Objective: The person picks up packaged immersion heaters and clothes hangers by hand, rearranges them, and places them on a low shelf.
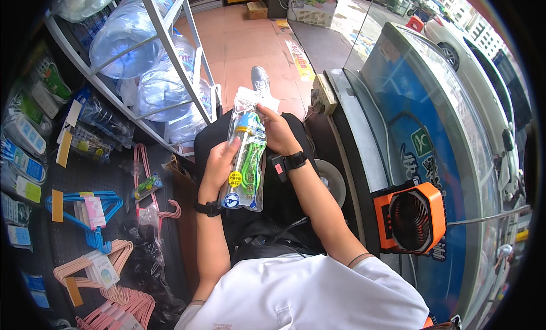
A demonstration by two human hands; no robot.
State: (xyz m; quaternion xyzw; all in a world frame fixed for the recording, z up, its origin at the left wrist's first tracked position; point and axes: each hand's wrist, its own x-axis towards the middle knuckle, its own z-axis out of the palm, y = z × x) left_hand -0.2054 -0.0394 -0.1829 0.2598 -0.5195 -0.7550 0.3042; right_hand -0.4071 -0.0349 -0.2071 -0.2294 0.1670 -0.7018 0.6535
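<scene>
A clear plastic bag (259, 200) rests over my lap, held between both hands. Inside it lies what looks like an electric immersion heater (240, 148), with a metal tube, a blue-and-yellow head and a coiled green cord (252, 168). The bag bears printed writing. My left hand (218, 165) grips its left edge, thumb on the front over the tube. Higher up, my right hand (278, 131) pinches the right edge near the white header. The fingers behind the bag are hidden.
Plastic-wrapped water bottles (123, 52) fill a metal rack (164, 35) ahead on the left. Clothes hangers (98, 261) and packaged power strips (30, 138) hang to the left. On the right stand an orange fan (409, 219) and a blue freezer (431, 159).
</scene>
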